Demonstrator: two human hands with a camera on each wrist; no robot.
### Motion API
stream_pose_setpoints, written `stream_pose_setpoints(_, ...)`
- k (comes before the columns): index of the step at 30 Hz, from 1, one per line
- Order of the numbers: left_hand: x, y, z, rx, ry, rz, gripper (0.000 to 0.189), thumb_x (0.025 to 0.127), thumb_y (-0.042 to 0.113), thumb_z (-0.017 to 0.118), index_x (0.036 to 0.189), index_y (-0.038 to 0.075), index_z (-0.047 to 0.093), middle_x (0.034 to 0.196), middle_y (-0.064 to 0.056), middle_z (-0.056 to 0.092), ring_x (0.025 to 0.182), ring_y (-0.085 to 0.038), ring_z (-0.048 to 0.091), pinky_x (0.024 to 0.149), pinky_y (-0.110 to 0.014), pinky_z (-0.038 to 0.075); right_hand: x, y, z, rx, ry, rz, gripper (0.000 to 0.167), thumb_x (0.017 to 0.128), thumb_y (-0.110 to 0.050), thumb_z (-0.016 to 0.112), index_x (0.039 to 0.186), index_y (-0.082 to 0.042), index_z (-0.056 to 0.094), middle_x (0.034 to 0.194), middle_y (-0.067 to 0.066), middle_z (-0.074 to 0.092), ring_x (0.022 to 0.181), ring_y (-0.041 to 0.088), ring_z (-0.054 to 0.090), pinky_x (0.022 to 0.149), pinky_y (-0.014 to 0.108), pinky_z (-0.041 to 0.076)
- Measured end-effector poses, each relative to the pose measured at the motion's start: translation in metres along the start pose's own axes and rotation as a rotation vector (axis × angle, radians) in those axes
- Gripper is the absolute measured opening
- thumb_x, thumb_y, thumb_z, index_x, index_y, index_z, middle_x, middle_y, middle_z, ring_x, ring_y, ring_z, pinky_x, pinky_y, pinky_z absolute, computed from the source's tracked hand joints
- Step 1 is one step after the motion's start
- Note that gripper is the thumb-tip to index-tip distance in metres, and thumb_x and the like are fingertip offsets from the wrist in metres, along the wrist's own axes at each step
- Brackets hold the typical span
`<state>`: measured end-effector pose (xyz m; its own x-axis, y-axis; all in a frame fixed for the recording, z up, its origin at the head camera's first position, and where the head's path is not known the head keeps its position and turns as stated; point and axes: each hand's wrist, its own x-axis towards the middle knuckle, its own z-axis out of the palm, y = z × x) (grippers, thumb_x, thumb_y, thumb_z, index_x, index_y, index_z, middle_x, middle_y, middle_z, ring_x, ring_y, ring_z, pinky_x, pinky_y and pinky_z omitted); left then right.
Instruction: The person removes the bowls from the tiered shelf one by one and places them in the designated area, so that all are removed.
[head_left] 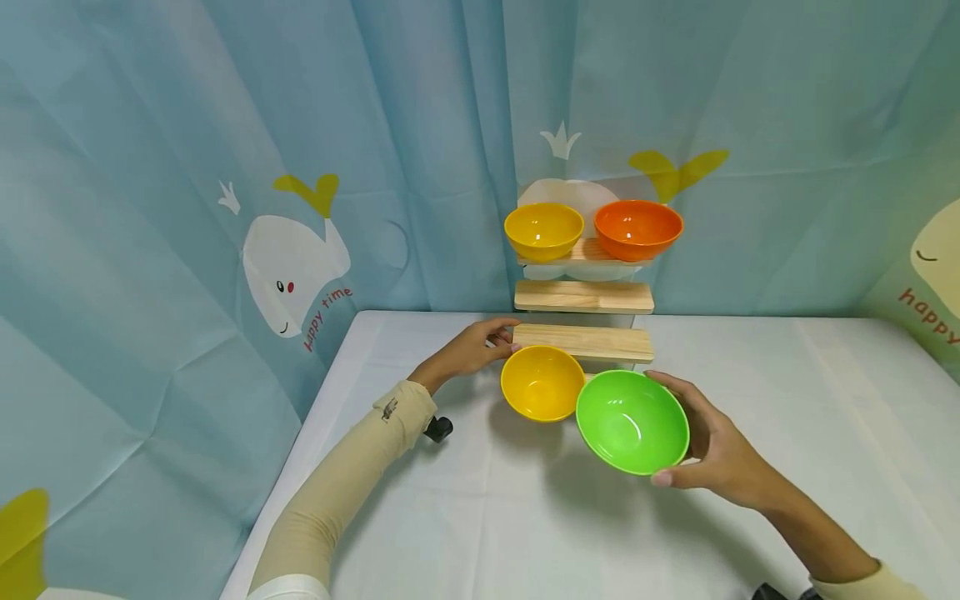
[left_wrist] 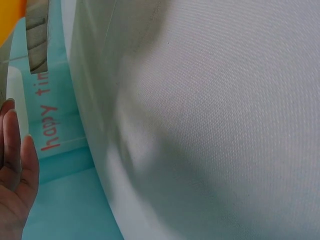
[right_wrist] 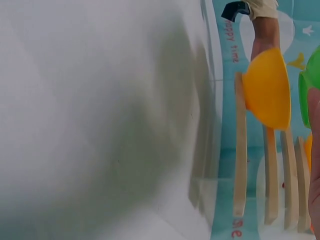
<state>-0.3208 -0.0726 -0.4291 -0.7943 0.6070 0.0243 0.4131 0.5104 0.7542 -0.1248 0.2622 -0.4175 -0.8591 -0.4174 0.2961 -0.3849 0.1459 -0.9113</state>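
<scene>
My right hand (head_left: 723, 462) grips a green bowl (head_left: 630, 421) by its right side, thumb near the lower rim, and holds it above the table; the bowl's edge shows in the right wrist view. Left of it, a yellow bowl (head_left: 542, 385) stands on the lowest plank of a wooden stepped rack (head_left: 585, 342), as the right wrist view shows its base (right_wrist: 265, 92) there. My left hand (head_left: 472, 346) is at the rack's left side with extended fingers (left_wrist: 30, 165), its thumb close to that bowl's rim; whether they touch, I cannot tell.
On the rack's top plank sit another yellow bowl (head_left: 543, 233) and an orange bowl (head_left: 637, 231). The middle planks (head_left: 583, 297) rise in steps behind. A white cloth covers the table (head_left: 465, 517); a blue printed curtain (head_left: 420, 167) hangs close behind the rack.
</scene>
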Motion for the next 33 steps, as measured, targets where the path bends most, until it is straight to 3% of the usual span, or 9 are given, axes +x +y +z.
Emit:
stream_pose_setpoints(14,0.001,-0.001,0.000,0.000,-0.009,0.002,0.053,0.102,0.030,0.061,0.150,0.011,0.047,0.121,-0.008,0.065,0.110,-0.020,0.060,0.092,-0.031,0.052,0.006,0.002,0.018,0.090,-0.108,-0.029,0.106,0.069,0.013,0.077,0.157,-0.003,0.021,0.148,-0.002,0.042,0.118,0.010,0.057,0.081,0.036,0.061)
stream_pose_setpoints(33,0.001,-0.001,-0.002,-0.006,-0.012,0.010,0.052,0.102,0.028,0.061,0.150,0.011,0.047,0.121,-0.009,0.065,0.111,-0.021,0.060,0.090,-0.029,0.052,0.010,0.012,0.054,0.262,-0.278,0.020,0.102,0.075,0.005,0.077,0.158,-0.005,0.019,0.150,0.005,0.039,0.122,0.021,0.059,0.083,0.047,0.060)
